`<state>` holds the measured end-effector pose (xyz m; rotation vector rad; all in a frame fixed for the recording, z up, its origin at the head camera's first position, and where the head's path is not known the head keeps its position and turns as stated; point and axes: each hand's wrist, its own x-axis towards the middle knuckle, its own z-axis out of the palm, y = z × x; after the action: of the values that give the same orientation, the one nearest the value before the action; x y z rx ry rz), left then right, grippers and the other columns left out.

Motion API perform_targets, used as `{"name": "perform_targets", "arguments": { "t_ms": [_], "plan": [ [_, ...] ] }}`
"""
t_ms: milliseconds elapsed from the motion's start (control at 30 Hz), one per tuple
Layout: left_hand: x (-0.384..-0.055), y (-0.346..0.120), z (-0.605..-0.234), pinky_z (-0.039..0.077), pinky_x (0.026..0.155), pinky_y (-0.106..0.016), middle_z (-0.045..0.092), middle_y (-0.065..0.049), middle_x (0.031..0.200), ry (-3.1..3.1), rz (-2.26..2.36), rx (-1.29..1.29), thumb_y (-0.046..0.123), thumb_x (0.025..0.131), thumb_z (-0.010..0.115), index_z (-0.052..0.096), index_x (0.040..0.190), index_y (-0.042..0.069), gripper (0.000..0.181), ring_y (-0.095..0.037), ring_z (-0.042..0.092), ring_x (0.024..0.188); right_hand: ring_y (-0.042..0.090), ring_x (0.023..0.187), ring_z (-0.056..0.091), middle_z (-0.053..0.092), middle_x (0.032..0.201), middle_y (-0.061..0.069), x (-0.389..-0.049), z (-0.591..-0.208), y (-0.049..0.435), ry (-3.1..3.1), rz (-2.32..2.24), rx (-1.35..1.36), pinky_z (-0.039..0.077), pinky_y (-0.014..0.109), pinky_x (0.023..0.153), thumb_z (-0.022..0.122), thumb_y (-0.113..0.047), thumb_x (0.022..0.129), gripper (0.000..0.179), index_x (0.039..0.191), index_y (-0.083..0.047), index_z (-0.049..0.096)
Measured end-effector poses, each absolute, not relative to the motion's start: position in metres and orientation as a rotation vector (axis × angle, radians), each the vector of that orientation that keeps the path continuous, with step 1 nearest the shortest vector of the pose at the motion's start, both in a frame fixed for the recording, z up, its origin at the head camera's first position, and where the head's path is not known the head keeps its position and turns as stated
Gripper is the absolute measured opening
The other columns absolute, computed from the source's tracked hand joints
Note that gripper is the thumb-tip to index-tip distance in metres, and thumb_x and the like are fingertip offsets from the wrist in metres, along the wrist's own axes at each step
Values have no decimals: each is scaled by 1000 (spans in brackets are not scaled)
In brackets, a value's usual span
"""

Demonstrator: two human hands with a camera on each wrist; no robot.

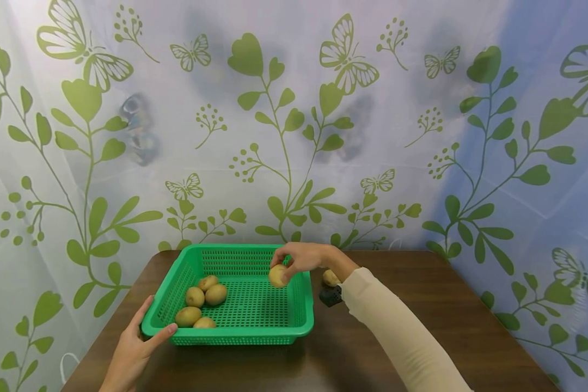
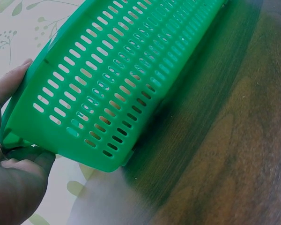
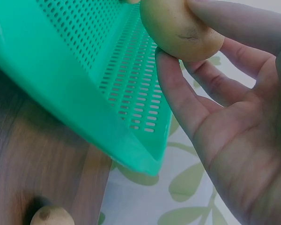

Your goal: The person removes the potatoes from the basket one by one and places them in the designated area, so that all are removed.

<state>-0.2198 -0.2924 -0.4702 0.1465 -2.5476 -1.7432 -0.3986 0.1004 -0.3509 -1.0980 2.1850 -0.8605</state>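
A green plastic basket with slotted walls rests on the table, several potatoes lying at its left side. My left hand grips the basket's near left corner; the left wrist view has the thumb on the rim and fingers tucked under it. Over the right part of the basket, my right hand holds one potato between thumb and fingers. That held potato has a small dark scar in the right wrist view.
Right of the basket, another potato lies on the brown wooden table, partly behind the right wrist. A small black object shows just below it. Behind the table hangs a pale curtain with green leaves and butterflies.
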Motion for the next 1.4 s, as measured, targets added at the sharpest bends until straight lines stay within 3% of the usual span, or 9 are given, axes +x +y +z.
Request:
{"name": "perform_targets", "arguments": {
  "t_ms": [633,1067,1400],
  "plan": [
    [-219,-291,-471,39,81,-8,25,-32,162,-2545,-1732,133,36,100,72,0,168,19,100,-41,36,140,27,122,54,63,123,-2,-398,-344,128,2262,-869,-1030,50,39,100,79,-12,95,29,123,-12,69],
    [-222,-294,-472,40,81,-8,25,-33,161,-2572,-1687,120,37,101,71,-1,168,17,100,-41,39,138,22,106,60,61,127,-3,-398,-345,150,2364,-822,-989,52,41,89,79,-20,95,32,126,-17,68],
    [-222,-295,-471,38,79,-7,22,-33,162,-2580,-1685,131,37,100,72,-1,168,18,101,-42,37,140,30,122,57,64,124,2,-402,-347,163,2368,-824,-1013,48,47,101,77,-19,96,32,127,-11,69]
  ]
}}
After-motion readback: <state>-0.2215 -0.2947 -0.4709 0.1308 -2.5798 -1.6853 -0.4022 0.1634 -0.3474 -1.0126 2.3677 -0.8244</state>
